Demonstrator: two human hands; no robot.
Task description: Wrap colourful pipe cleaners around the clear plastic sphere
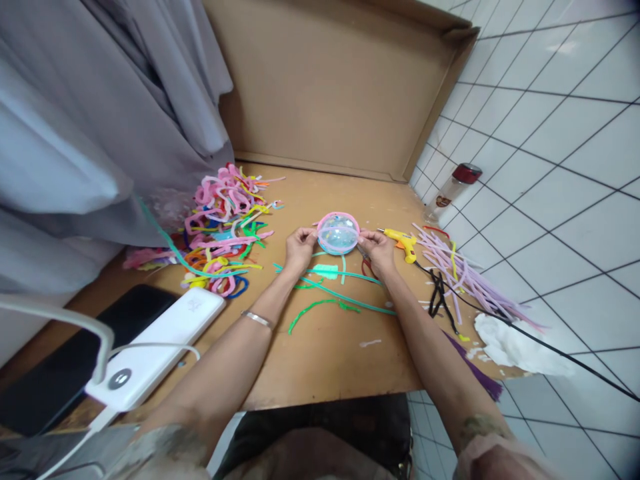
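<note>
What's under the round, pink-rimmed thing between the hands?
Just past its near edge, a mint-green piece and green strands show on the table. The round thing covers the spot directly beneath, so what lies there cannot be told.

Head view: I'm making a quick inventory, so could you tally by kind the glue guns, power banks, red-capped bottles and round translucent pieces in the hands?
Yellow glue gun: 1
White power bank: 1
Red-capped bottle: 1
Round translucent piece, held between left hand and right hand: 1
Total: 4
</note>
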